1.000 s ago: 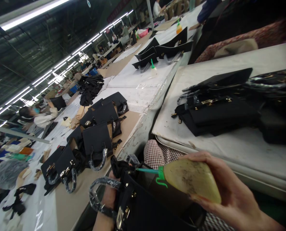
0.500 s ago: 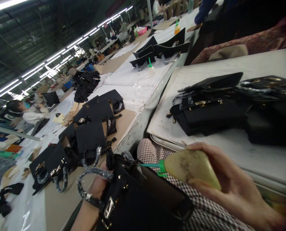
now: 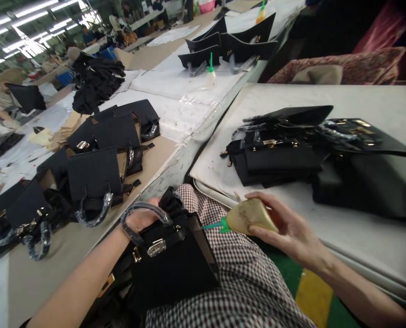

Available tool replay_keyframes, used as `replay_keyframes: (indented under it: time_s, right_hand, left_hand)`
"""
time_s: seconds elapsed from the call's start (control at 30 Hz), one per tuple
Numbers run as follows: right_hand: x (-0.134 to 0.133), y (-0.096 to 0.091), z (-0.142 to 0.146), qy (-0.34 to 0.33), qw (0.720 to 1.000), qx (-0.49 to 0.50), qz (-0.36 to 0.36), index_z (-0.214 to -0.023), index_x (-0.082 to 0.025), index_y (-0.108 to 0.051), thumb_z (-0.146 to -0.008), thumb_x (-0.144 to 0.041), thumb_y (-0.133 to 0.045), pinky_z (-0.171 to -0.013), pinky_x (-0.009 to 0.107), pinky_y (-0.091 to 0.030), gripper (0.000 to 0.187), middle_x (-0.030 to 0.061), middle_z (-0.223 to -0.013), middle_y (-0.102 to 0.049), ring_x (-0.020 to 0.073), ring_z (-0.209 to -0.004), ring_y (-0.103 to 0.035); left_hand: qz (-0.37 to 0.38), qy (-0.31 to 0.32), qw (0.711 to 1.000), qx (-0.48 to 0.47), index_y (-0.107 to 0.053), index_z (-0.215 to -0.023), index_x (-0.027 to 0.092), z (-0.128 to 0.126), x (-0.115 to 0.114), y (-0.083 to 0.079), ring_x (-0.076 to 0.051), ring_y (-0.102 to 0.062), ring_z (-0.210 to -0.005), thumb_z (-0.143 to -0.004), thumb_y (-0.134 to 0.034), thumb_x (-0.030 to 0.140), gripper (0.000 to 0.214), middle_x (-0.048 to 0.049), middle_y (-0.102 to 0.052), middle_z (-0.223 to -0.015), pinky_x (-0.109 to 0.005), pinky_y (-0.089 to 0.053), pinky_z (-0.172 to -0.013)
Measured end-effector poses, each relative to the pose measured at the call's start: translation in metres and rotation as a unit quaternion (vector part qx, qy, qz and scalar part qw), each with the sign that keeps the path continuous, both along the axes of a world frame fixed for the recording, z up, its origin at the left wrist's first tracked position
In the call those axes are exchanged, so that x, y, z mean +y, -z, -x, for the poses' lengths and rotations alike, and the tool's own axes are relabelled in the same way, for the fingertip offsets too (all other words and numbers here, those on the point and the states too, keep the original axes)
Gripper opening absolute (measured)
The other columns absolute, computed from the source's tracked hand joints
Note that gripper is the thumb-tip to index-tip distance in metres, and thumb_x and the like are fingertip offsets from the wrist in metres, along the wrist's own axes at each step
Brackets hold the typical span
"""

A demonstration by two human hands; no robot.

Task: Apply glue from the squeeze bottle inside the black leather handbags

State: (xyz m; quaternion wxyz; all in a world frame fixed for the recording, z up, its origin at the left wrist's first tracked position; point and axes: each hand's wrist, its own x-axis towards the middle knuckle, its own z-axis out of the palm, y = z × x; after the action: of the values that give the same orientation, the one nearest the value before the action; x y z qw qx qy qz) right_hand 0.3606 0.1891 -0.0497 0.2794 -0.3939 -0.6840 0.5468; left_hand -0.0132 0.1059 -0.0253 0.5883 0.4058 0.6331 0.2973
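A black handbag (image 3: 175,264) with gold clasps rests on my checked lap. My left hand (image 3: 142,217) is closed on its top, under the plastic-wrapped handle (image 3: 138,214). My right hand (image 3: 288,225) grips a yellowish squeeze bottle (image 3: 249,217); its green nozzle points left at the bag's open top edge.
Several black handbags (image 3: 97,150) stand in a row on the long table at left. More black bags (image 3: 291,150) lie on the white table (image 3: 360,237) at right. Another bottle (image 3: 210,75) and bag flaps (image 3: 230,45) sit farther back. Other workers are at far left.
The view has tilted down and pulled back. The bag on my lap now stands more upright and both forearms show. The bottle stays in my right hand, nozzle toward the bag.
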Motion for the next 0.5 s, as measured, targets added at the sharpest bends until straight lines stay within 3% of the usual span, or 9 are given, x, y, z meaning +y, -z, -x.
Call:
replay_keyframes:
  time_s: [0.1, 0.2, 0.5]
  right_hand:
    - [0.007, 0.011, 0.007, -0.011, 0.995, -0.013, -0.093, -0.138, -0.031, -0.058, -0.087, -0.051, -0.082, -0.091, 0.042, -0.063, 0.060, 0.0108, -0.130, -0.068, 0.0338, -0.113, -0.070]
    - [0.016, 0.013, 0.017, -0.021, 0.987, -0.029, -0.155, -0.139, -0.030, -0.058, -0.089, -0.052, -0.081, -0.089, 0.043, -0.063, 0.059, 0.0111, -0.127, -0.069, 0.0338, -0.110, -0.071]
    - [0.028, 0.011, 0.026, -0.064, 0.978, -0.038, -0.194, -0.136, -0.028, -0.056, -0.091, -0.051, -0.078, -0.091, 0.043, -0.061, 0.055, 0.0103, -0.123, -0.071, 0.0312, -0.102, -0.074]
  left_hand:
    - [0.023, 0.015, 1.000, 0.014, -0.076, -0.094, 0.010, 0.003, 0.005, 0.006, -0.025, -0.071, -0.078, -0.072, -0.078, 0.020, 0.024, -0.0043, -0.080, -0.082, -0.032, -0.059, -0.070]
    - [0.046, 0.025, 0.998, 0.030, -0.076, -0.093, 0.014, 0.005, 0.008, 0.010, -0.025, -0.071, -0.078, -0.077, -0.078, 0.026, 0.020, -0.0042, -0.080, -0.083, -0.033, -0.058, -0.069]
    - [0.057, 0.040, 0.996, 0.061, -0.073, -0.088, 0.019, 0.010, 0.007, 0.021, -0.024, -0.071, -0.081, -0.080, -0.077, 0.034, 0.018, -0.0031, -0.079, -0.088, -0.032, -0.057, -0.071]
